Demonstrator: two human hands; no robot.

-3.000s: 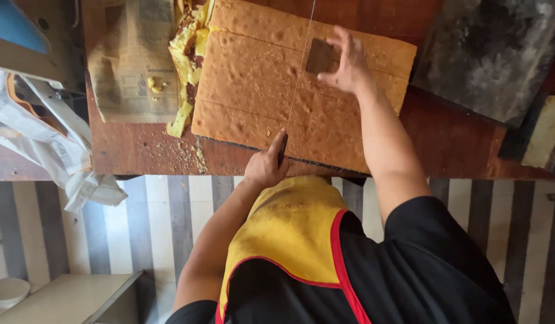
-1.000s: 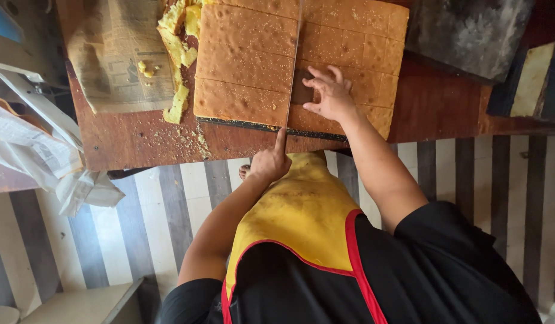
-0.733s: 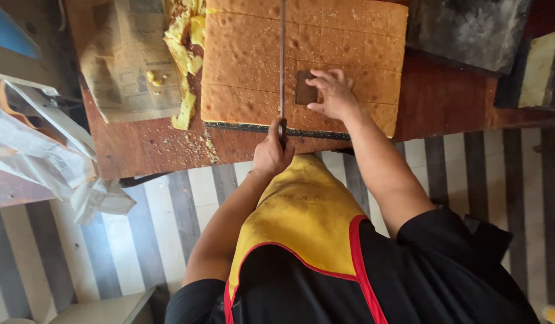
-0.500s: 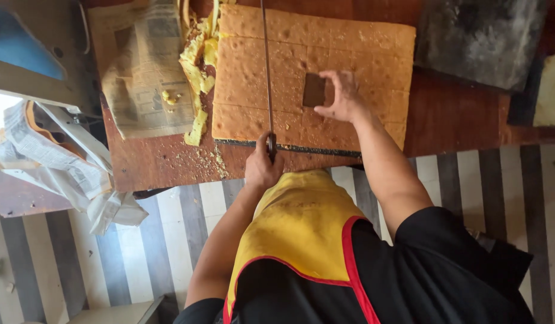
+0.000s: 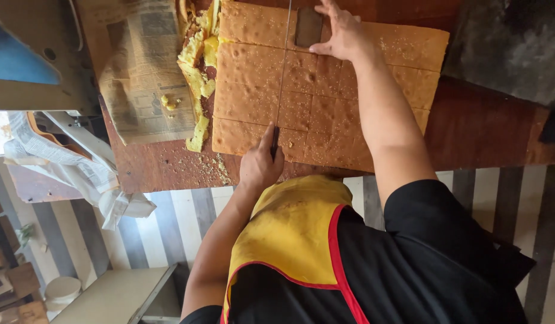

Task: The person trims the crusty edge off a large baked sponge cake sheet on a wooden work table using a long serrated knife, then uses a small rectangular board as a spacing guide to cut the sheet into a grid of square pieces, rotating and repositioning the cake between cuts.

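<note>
Sheet cake [image 5: 325, 90] lay flat on the wooden tabletop [image 5: 481, 129], scored into squares. Since a moment earlier the long knife [image 5: 282, 72] had shifted leftward to a fresh line. Left hand [image 5: 260, 165] was clenched on its handle at the near edge; right hand [image 5: 343, 33], fingers spread, pressed a small brown block [image 5: 307, 27] at the far edge. Trimmings [image 5: 199, 66] lay beside newspaper [image 5: 142, 66].

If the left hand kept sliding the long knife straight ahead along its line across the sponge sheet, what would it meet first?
Judging by the line, the left hand would ride up over the sponge sheet first; the knife passes just left of the small dark card under the right hand.
</note>
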